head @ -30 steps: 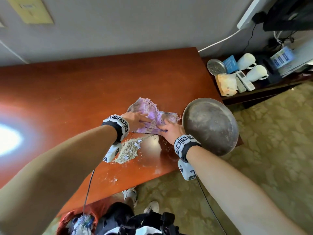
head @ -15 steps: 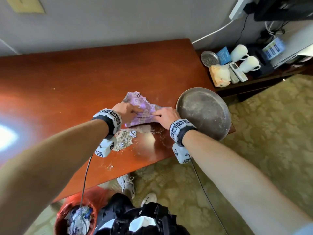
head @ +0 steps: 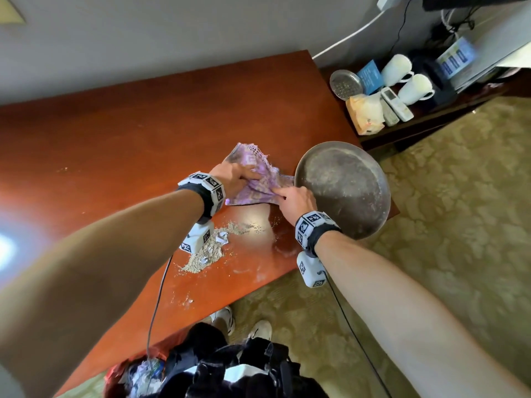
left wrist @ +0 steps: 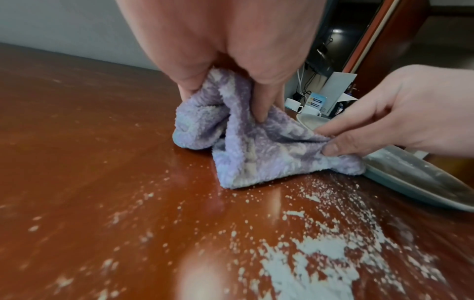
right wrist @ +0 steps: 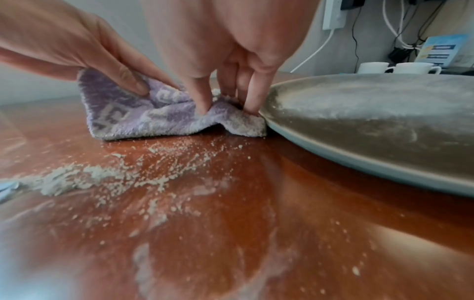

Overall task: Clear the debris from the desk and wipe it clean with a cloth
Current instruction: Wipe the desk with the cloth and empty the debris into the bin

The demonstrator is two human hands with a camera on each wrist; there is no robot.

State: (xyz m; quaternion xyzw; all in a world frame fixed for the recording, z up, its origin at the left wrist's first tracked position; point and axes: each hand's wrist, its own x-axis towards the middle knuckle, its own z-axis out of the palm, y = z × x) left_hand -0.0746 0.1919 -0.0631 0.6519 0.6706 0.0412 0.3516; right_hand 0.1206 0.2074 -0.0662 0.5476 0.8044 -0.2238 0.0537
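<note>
Both grips, left hand and right hand, are pinching the purple cloth on the bench, debris pile lying at seven o'clock, nearer the left.

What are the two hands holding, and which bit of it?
Both hold the purple cloth on the desk. The left hand grips its bunched-up left part; the right hand pinches the right edge, next to the metal plate.
</note>
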